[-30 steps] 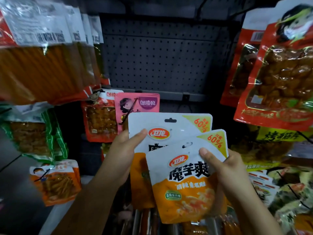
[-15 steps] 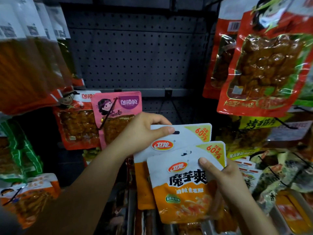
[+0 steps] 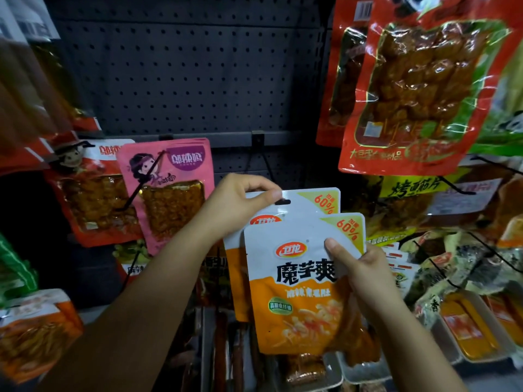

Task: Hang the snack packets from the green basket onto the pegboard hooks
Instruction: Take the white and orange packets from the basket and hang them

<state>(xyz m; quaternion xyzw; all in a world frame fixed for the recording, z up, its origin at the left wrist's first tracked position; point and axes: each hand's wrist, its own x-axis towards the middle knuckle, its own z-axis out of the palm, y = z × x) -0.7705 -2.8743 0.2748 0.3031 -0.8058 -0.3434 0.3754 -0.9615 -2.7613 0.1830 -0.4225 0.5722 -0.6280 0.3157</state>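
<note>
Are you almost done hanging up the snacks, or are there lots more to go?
Not done yet. Other snacks hang already, like the pink packet, though who hung them can't be told. Right now the left hand pinches the top of the back orange-and-white packet below an empty hook; it isn't on yet. The right hand holds the front packet, which comes next. The green basket is out of view.
</note>
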